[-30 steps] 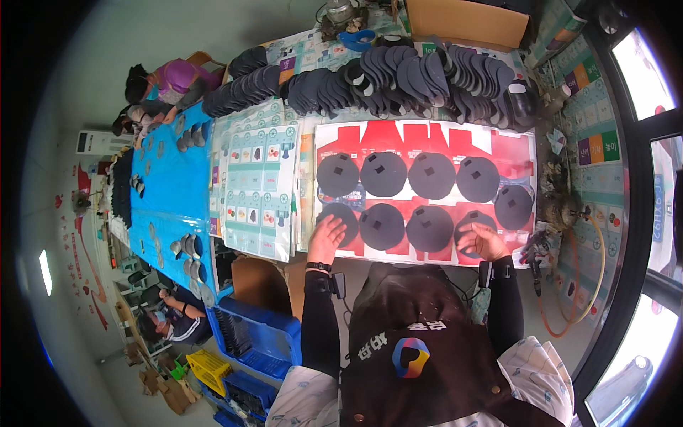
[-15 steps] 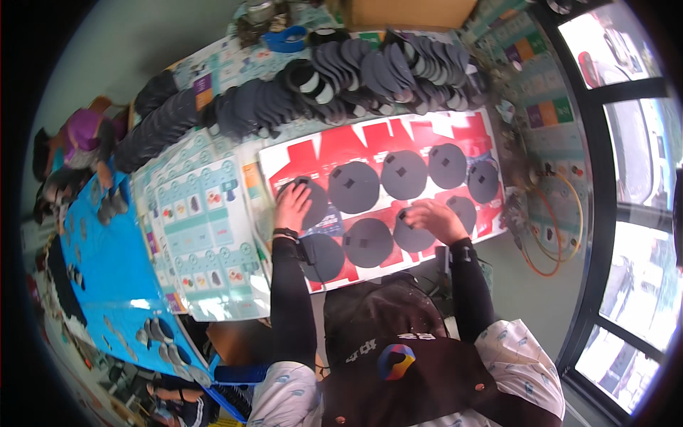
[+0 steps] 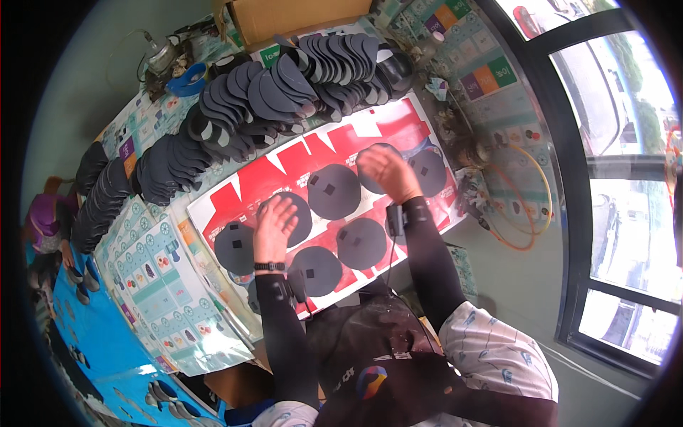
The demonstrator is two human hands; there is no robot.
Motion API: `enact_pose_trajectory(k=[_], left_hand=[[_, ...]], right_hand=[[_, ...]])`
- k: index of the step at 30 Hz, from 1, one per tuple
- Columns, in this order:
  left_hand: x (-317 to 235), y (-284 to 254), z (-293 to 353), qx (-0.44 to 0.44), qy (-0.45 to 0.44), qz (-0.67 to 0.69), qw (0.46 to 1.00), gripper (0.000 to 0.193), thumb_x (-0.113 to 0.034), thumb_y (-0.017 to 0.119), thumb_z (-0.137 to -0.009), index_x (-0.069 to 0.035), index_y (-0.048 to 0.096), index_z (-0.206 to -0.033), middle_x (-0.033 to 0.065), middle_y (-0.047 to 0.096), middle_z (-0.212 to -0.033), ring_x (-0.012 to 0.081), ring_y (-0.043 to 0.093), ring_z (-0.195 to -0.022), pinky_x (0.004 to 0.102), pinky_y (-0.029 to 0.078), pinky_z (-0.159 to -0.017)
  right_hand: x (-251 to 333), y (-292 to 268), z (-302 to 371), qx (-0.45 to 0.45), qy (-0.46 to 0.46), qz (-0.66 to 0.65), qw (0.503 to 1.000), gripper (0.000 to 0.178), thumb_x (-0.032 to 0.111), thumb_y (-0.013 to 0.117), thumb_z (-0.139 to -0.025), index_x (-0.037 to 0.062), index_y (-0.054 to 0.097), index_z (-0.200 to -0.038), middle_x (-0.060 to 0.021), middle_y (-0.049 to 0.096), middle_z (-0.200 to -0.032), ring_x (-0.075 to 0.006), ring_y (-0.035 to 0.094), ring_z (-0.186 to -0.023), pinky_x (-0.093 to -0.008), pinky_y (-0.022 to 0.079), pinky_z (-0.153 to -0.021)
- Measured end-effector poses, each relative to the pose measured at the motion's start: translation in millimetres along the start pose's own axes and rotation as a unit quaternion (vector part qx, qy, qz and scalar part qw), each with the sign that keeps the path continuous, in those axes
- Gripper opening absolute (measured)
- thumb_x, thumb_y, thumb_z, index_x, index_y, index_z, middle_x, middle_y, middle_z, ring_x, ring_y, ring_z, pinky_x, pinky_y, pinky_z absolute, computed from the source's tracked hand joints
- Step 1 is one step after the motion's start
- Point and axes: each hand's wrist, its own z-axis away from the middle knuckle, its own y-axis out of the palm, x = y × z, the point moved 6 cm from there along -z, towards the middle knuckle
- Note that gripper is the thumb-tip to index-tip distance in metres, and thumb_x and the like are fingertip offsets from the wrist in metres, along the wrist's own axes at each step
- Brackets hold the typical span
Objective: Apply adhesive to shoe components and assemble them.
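Note:
Two rows of dark grey round discs lie on a red and white printed board (image 3: 229,191), several with a small black square patch, as on this disc (image 3: 334,192). My left hand (image 3: 273,233) is open, fingers spread, over the left edge of another disc (image 3: 297,222) in the far row. Farther right, my right hand (image 3: 390,174) is open with fingers stretched over a far-row disc (image 3: 368,165), hiding much of it. Whether either hand presses on its disc I cannot tell. Nothing shows in either hand. My right forearm covers part of a near-row disc.
Overlapping dark grey curved pieces (image 3: 274,92) line the table behind the board. A blue strap-like item (image 3: 188,80) and a cardboard box (image 3: 299,20) stand beyond. Orange and yellow hoses (image 3: 530,231) hang at right. Another person (image 3: 47,226) works at a blue table (image 3: 107,384).
The view has swung right, shifting the board left. My left hand is now at the second far-row disc, off the leftmost. My right hand has left a near-row disc for the far row.

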Motion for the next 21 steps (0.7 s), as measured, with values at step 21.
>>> enact_pose_trajectory(k=[21], left_hand=[[127.7,27.3,89.1,0.293,-0.009,0.326,0.898,0.042,-0.036,0.047,-0.106,-0.005,0.055,-0.133,0.0135,0.064,-0.128,0.0256,0.063,-0.116,0.0366,0.052,-0.093]], right_hand=[[107.3,-147.7,78.0,0.027,0.018,-0.123,0.992,0.041,0.026,0.059,-0.100,-0.0034,0.058,-0.129,-0.0202,0.068,-0.125,-0.0316,0.067,-0.115,-0.0407,0.053,-0.101]])
